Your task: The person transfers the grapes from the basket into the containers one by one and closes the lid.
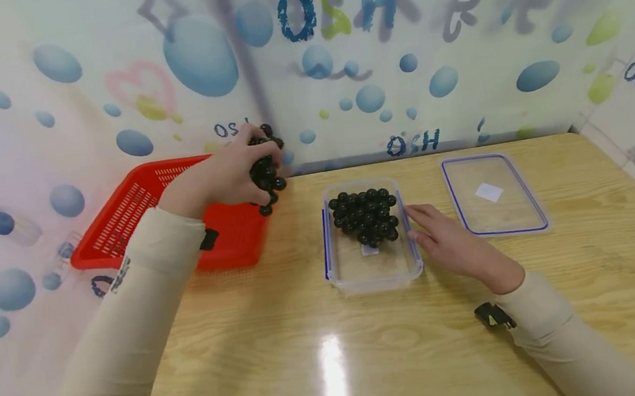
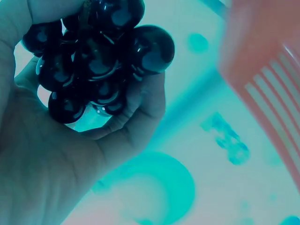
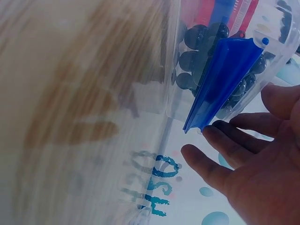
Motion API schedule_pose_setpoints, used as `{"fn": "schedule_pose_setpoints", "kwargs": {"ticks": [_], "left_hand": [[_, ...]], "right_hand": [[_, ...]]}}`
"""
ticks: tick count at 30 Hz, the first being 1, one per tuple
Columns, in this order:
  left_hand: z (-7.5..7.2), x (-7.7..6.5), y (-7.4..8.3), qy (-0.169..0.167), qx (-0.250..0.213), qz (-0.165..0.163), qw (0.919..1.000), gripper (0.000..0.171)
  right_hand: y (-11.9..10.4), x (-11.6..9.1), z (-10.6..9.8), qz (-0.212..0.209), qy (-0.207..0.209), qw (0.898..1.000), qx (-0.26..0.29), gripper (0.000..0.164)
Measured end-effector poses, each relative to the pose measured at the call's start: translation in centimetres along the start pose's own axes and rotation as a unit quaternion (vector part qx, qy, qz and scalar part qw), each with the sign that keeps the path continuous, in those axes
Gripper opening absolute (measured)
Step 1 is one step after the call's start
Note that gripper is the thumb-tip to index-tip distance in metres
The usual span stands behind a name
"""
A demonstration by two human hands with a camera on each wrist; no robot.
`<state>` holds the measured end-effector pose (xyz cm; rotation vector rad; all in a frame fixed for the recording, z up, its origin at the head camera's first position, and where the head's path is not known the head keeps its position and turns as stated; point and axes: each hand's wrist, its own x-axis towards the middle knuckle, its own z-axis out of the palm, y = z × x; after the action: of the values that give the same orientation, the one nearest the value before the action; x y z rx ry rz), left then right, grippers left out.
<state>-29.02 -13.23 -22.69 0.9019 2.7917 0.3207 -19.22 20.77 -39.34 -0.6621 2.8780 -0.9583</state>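
Observation:
My left hand grips a bunch of dark grapes in the air, between the red basket and the clear container. In the left wrist view the fingers and thumb curl around these grapes. Another bunch of black grapes lies in the clear plastic container, toward its far end. My right hand is at the container's right side with fingers fairly straight. The right wrist view shows its fingertips right at the blue side latch, which hangs outward from the wall.
A red slotted basket stands at the left, partly behind my left arm. At the right, a clear lid with a blue seal lies flat on the wooden table. A patterned wall covering rises behind the table's back edge.

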Motion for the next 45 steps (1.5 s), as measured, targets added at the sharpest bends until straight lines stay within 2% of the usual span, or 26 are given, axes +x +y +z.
{"fn": "schedule_pose_setpoints", "kwargs": {"ticks": [3, 8, 12, 18, 25, 33, 38, 45], "left_hand": [[1.0, 0.1, 2.6, -0.019, 0.009, 0.035, 0.9992, 0.038], [2.9, 0.4, 5.9, -0.053, 0.056, 0.085, 0.9933, 0.041], [4.0, 0.5, 7.9, -0.077, 0.076, 0.119, 0.9870, 0.043], [4.6, 0.2, 9.8, -0.107, 0.092, 0.135, 0.9807, 0.042], [5.3, 0.1, 11.0, -0.129, 0.082, 0.179, 0.9720, 0.040], [7.3, 2.1, 10.7, -0.172, 0.061, 0.231, 0.9557, 0.040], [8.3, 3.2, 10.3, -0.178, 0.071, 0.233, 0.9533, 0.043], [9.3, 3.9, 9.9, -0.172, 0.080, 0.240, 0.9521, 0.042]], "right_hand": [[-0.2, -0.1, -0.3, -0.002, -0.003, 1.000, 0.003, 0.052], [-0.3, -0.1, -0.2, -0.011, 0.007, 1.000, 0.009, 0.051], [-0.2, -0.1, -0.1, -0.013, 0.014, 1.000, 0.012, 0.050], [-0.1, -0.1, -0.3, -0.002, 0.013, 1.000, 0.014, 0.051], [0.2, -0.2, -0.4, 0.001, 0.014, 1.000, 0.015, 0.051], [0.5, -0.1, 0.0, -0.006, 0.009, 1.000, 0.014, 0.050], [0.4, 0.0, 0.1, -0.016, 0.010, 1.000, 0.010, 0.048], [0.1, 0.2, -0.1, -0.019, 0.016, 1.000, 0.000, 0.048]]}}
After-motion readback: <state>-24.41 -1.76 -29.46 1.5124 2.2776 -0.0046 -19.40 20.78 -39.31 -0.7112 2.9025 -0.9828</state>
